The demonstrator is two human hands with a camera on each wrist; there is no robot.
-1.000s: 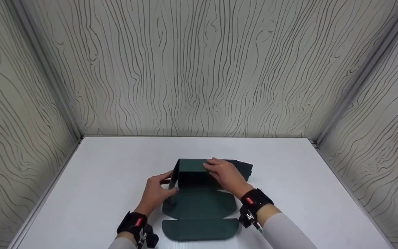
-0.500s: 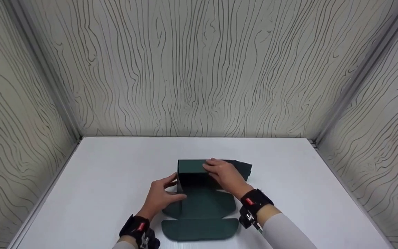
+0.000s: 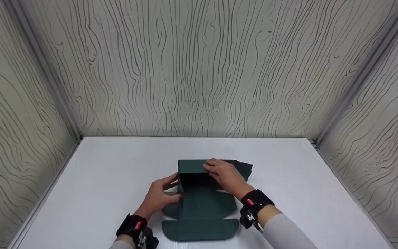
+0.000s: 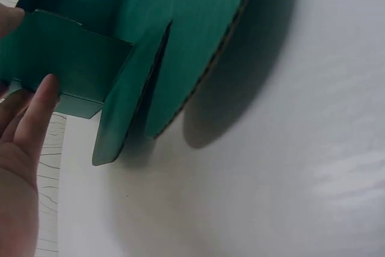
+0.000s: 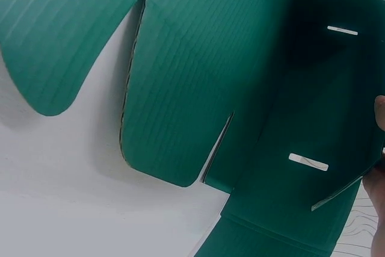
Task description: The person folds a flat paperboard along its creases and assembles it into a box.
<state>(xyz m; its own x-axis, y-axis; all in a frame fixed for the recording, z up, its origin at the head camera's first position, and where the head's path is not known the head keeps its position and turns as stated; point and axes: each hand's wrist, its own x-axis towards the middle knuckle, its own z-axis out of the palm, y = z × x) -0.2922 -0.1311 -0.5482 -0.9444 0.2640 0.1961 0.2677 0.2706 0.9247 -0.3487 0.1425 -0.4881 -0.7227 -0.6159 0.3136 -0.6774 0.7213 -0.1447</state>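
Observation:
A dark green cardboard box (image 3: 207,204), partly folded, lies on the white table with its long flap (image 3: 200,230) toward me. Its back part stands raised, with a folded-over top panel (image 3: 190,166). My right hand (image 3: 227,177) grips that panel, fingers over the top; its thumb is hidden in the head view. At the raised left side panel (image 4: 72,58), my left hand (image 3: 158,194) presses from outside with fairly straight fingers. Two narrow slots (image 5: 308,161) show in the panel in the right wrist view. The right side flap (image 3: 243,168) sticks out beyond my right hand.
The white table (image 3: 123,155) reaches back to a wood-grain patterned wall (image 3: 192,69), with similar walls on both sides. Each wrist wears a black strap with a small camera, the left strap (image 3: 132,224) beside the long flap.
The left side panel has swung inward and stands more upright. My left hand has moved slightly right with it, its thumb now drawn back a little. My right hand stays in place.

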